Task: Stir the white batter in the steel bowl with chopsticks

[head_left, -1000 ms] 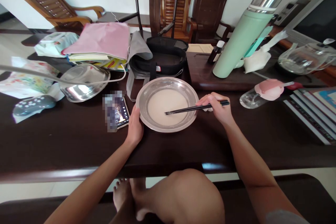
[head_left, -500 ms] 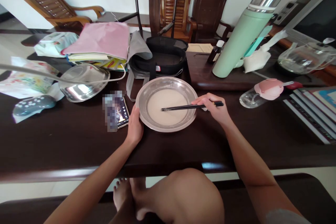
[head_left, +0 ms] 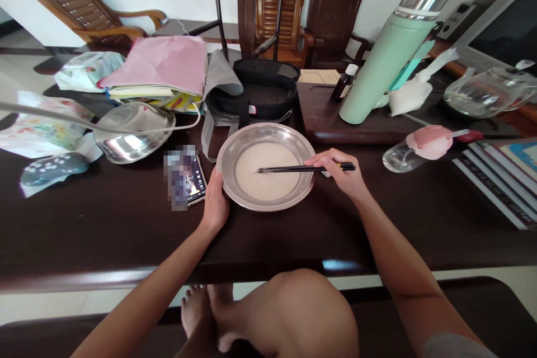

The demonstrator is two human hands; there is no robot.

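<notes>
A wide metal bowl (head_left: 229, 148) stands on the dark table, holding a pale, milky batter-like liquid (head_left: 268, 187). At its left side my left hand (head_left: 216, 198) grips the rim and wall. My right hand (head_left: 342, 170) is closed round a pair of black chopsticks (head_left: 289, 169) at the bowl's right edge. The chopsticks lie nearly level across the bowl, and their tips touch the liquid near its middle. Just left of my left hand is a phone (head_left: 195, 179) with its screen lit and partly blurred out.
Behind the bowl sits an open black bag (head_left: 255, 95). A second metal bowl (head_left: 134, 145) and a grey-blue object with white dots (head_left: 54, 169) are at left. To the right stand a green thermos (head_left: 377, 61), a pink-lidded bottle (head_left: 419, 148) and stacked books (head_left: 503, 184).
The chopsticks' tips have shifted slightly up in the liquid, and my right hand has moved a little left with them. My left hand and the bowl stay almost still.
</notes>
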